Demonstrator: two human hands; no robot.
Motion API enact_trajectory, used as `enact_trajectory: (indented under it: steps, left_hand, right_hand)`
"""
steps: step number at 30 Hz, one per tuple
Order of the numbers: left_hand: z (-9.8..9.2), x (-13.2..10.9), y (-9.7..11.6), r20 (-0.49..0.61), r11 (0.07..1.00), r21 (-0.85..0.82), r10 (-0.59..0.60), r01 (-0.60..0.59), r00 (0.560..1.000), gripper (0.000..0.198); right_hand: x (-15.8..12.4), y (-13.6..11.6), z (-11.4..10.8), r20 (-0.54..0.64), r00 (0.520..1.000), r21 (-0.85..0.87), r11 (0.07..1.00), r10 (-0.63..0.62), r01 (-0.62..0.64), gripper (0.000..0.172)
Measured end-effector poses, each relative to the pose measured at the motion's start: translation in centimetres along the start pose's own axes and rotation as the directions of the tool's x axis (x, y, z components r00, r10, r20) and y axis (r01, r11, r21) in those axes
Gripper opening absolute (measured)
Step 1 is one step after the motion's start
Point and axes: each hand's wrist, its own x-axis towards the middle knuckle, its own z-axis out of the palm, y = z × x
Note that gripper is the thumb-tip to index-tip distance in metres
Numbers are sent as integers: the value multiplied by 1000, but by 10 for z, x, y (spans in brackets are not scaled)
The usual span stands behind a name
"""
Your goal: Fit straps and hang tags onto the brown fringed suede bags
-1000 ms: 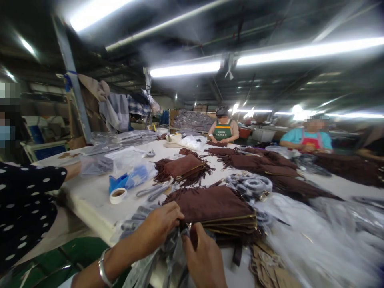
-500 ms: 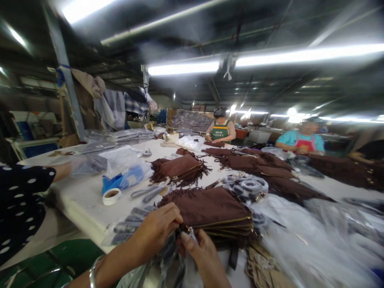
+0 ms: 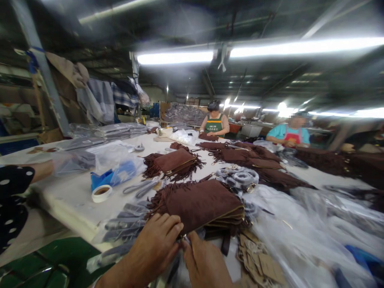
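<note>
A brown suede-like pouch (image 3: pixel 201 202) with fringe on its left side lies on top of a stack of similar pouches with gold zips. My left hand (image 3: pixel 160 242) is closed with curled fingers at the near-left edge of the top pouch. Just right of it, my right hand (image 3: pixel 205 256) is closed in a pinch on a small metal clip (image 3: pixel 183 237) at the pouch's near corner. The fingertips partly hide the clip, and what hangs below it is blurred. Grey wrapped straps (image 3: pixel 126 224) lie left of my left hand.
Brown cardboard tags (image 3: pixel 261 260) and clear plastic bags (image 3: pixel 288 232) are on the right. A tape roll (image 3: pixel 102 193) sits beside a blue dispenser (image 3: pixel 103 179). Coiled grey straps (image 3: pixel 241 177) lie behind the stack. Several people are around the table, one sleeve close on the left.
The view has shifted, so the table's things appear further left. My right hand has turned more back-up over the clip, and both hands are closer against the pouch's near edge.
</note>
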Motion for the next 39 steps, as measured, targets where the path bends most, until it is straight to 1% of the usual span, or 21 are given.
enact_trajectory:
  steps: [3, 5, 7, 10, 13, 16, 18, 19, 20, 21, 23, 24, 25, 26, 27, 29, 31, 32, 34, 37, 39]
  left_hand:
    - [9, 3, 0, -18, 996, 76, 54, -52, 998, 20]
    - [11, 4, -2, -37, 992, 90, 87, -84, 995, 19]
    - [10, 4, -5, -47, 993, 74, 91, -87, 995, 17]
    - [4, 2, -10, -36, 997, 33, 75, -73, 997, 15]
    - [-5, -2, -19, -15, 999, 8, 50, -50, 999, 15]
    - [-14, -6, -26, 44, 1000, -15, 10, -9, 999, 14]
    - [-20, -5, -26, 88, 999, -32, -21, 24, 996, 12]
    - [-23, -3, -24, 96, 998, -39, -36, 40, 995, 9]
    - [-25, 0, -21, 91, 998, -45, -50, 54, 995, 8]
    - [-25, 4, -16, 78, 997, -49, -58, 62, 995, 15]
    - [-22, 17, -6, 58, 997, -48, -55, 58, 997, 41]
    - [-18, 24, -2, 63, 998, -40, -48, 50, 997, 52]
    - [-14, 31, 2, 77, 999, -27, -42, 44, 996, 58]
    - [-9, 39, 4, 99, 999, -9, -38, 39, 994, 59]
    - [-3, 46, 5, 123, 999, 10, -35, 34, 992, 55]
    - [4, 59, 3, 175, 999, 33, -20, 14, 984, 38]
    - [6, 69, -3, 232, 999, 39, -4, -5, 973, 20]
    - [5, 74, -7, 256, 999, 42, -12, 2, 967, 16]
    - [0, 83, -14, 281, 997, 59, -70, 55, 957, 15]
    - [-12, 92, -19, 277, 988, 69, -152, 138, 949, 17]
    - [-20, 94, -19, 287, 990, 22, -142, 141, 948, 17]
  right_hand:
    - [2, -4, -9, -8, 1000, -127, 992, 9, -10, 26]
    - [3, -1, -15, -13, 1000, -152, 988, 6, -8, 26]
    - [3, 9, -22, -17, 1000, -146, 989, 9, -11, 24]
    - [3, 39, -34, -38, 998, -162, 986, 42, -47, 22]
    - [3, 80, -50, -68, 992, -207, 971, 105, -117, 24]
    - [0, 120, -64, -97, 978, -223, 954, 186, -203, 26]
    - [-3, 137, -70, -112, 967, -239, 938, 229, -250, 28]
    - [-4, 141, -71, -115, 962, -254, 929, 247, -269, 28]
    - [-5, 141, -72, -118, 959, -274, 920, 259, -282, 27]
    - [-6, 139, -72, -129, 956, -305, 907, 263, -291, 26]
    - [-7, 126, -73, -205, 950, -398, 866, 237, -302, 22]
    - [-7, 118, -73, -261, 946, -441, 848, 193, -295, 22]
    - [-6, 110, -72, -318, 940, -473, 838, 124, -271, 23]
    - [-3, 102, -72, -356, 934, -493, 841, 39, -223, 27]
    - [0, 96, -71, -371, 927, -500, 851, -45, -159, 32]
    - [11, 88, -70, -329, 928, -484, 875, -175, -7, 38]
    - [24, 88, -69, -243, 948, -431, 898, -205, 84, 39]
    - [31, 91, -70, -207, 959, -399, 912, -193, 98, 38]
    - [44, 97, -72, -172, 972, -351, 932, -162, 93, 33]
    - [57, 104, -77, -194, 971, -345, 936, -138, 64, 26]
    - [61, 106, -78, -212, 970, -346, 937, -122, 42, 24]
